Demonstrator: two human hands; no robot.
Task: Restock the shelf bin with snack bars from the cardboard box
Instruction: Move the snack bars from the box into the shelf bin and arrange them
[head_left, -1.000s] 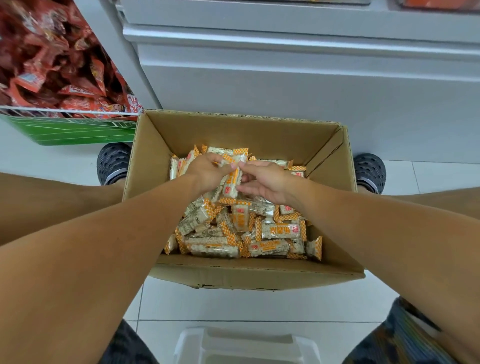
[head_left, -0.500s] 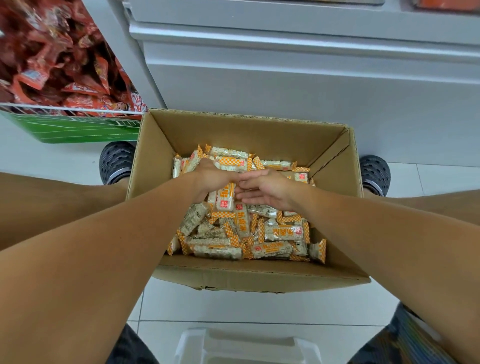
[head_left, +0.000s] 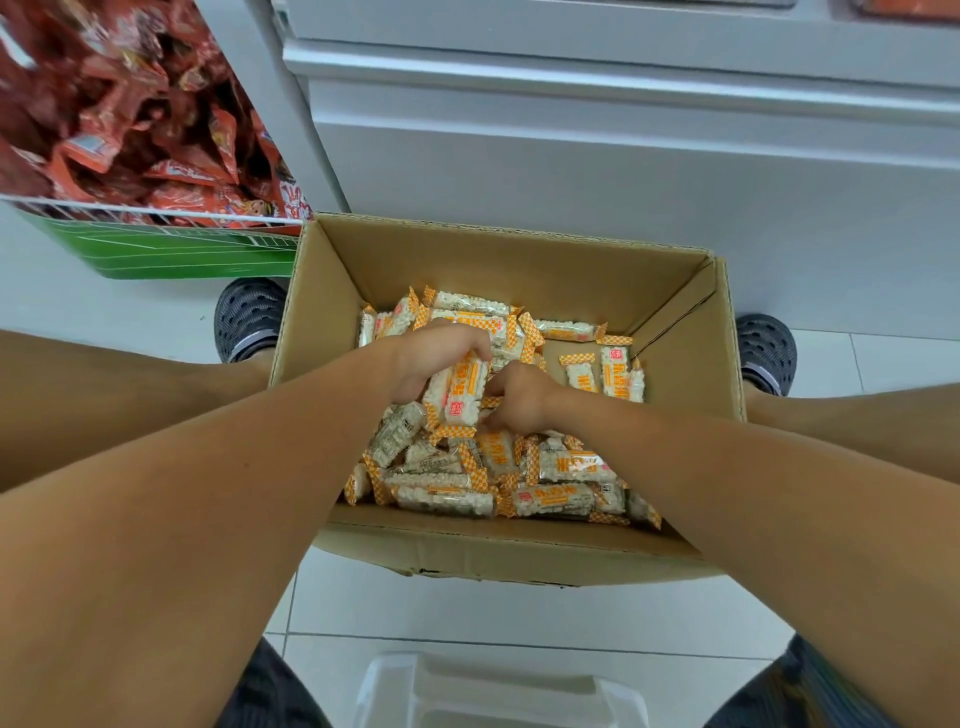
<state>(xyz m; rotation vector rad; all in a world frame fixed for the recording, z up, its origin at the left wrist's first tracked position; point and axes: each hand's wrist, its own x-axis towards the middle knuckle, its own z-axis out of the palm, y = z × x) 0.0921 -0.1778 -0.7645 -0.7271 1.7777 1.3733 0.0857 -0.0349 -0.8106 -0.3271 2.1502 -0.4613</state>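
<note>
Box (head_left: 498, 270) sat mid-frame | left hand (head_left: 431, 358) gripped snack bars (head_left: 460, 387) | right hand (head_left: 519, 400) curled in the pile; what it held, I couldn't tell | best to squeeze gently, lift slowly.

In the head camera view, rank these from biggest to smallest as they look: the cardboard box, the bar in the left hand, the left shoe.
1. cardboard box
2. left shoe
3. bar in the left hand; it sits nearer the camera than the shoe, so this order is unsure.
</note>
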